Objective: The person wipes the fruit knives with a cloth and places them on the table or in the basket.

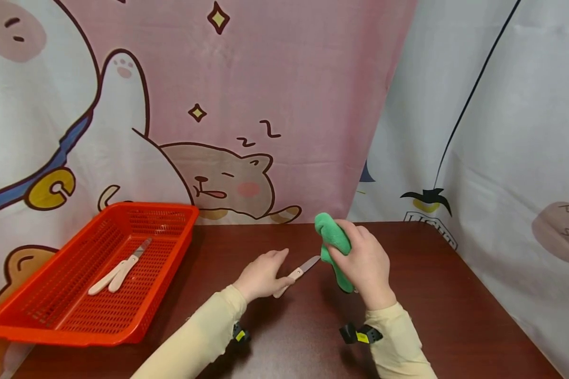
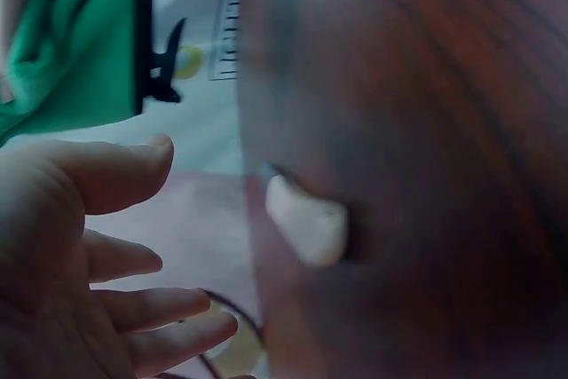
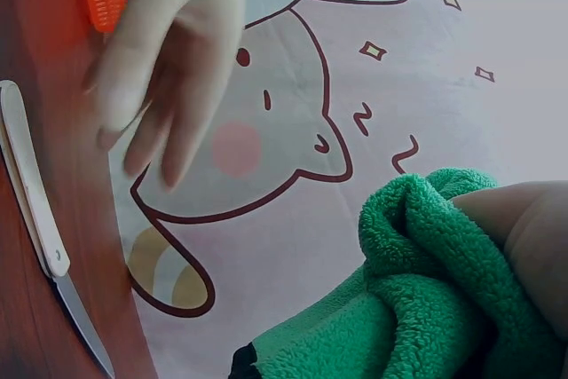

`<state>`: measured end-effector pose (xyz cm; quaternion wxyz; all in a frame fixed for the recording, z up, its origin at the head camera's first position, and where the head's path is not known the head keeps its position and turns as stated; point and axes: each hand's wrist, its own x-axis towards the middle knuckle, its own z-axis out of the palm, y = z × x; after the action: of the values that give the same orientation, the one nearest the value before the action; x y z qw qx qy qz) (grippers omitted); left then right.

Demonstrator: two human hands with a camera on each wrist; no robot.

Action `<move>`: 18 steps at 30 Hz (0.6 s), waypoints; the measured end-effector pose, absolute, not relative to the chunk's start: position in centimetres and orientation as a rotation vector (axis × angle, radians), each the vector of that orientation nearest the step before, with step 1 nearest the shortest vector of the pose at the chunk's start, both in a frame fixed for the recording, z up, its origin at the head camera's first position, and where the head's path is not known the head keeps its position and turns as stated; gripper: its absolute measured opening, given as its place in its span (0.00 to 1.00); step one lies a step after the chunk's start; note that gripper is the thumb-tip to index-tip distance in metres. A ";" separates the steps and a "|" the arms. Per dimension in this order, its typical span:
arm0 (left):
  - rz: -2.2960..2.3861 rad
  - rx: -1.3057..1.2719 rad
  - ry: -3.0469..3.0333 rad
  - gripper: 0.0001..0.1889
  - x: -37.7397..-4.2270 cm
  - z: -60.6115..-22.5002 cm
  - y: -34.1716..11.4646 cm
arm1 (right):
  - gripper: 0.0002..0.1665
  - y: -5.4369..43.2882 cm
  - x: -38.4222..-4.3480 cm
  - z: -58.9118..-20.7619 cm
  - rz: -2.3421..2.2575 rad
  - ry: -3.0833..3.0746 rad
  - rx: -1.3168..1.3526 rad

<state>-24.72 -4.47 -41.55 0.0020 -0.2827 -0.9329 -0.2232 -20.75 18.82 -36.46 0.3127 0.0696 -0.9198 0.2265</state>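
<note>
My right hand (image 1: 362,258) grips a bunched green cloth (image 1: 332,239) above the brown table. The fuzzy folds of the cloth show close up in the right wrist view, beside my curled finger. A knife (image 1: 305,267) with a white handle and a bare metal blade lies on the table, blade pointing toward the cloth side. Over its handle end hovers my left hand (image 1: 263,275), fingers spread and nothing in them. In the left wrist view the white knife handle (image 2: 306,222) sits apart from those fingers, blurred.
An orange-red plastic basket (image 1: 147,316) stands at the left of the table. Inside lie white knife handles (image 1: 116,275) with a blade showing. Behind the table hangs a curtain (image 1: 284,68) printed with cartoon animals. Each wrist wears a black camera strap (image 1: 362,334).
</note>
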 end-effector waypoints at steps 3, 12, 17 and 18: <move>-0.666 -0.875 -2.950 0.38 -24.9 -42.4 -3.6 | 0.32 18.8 -20.8 -36.5 0.600 -2.431 0.181; -0.510 -0.797 -2.953 0.30 -25.8 -44.0 -2.0 | 0.32 18.7 -20.8 -36.5 0.601 -2.437 0.179; -0.482 -0.765 -2.974 0.24 -26.1 -44.4 -1.4 | 0.32 18.7 -20.7 -36.5 0.614 -2.442 0.181; -0.477 -0.761 -2.974 0.23 -26.1 -44.4 -1.3 | 0.32 18.7 -20.7 -36.5 0.616 -2.444 0.182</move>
<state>-26.09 -1.29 -44.44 0.0173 -0.2449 -0.9572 -0.1533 -20.67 18.66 -36.50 0.3024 0.0685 -0.9219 0.2325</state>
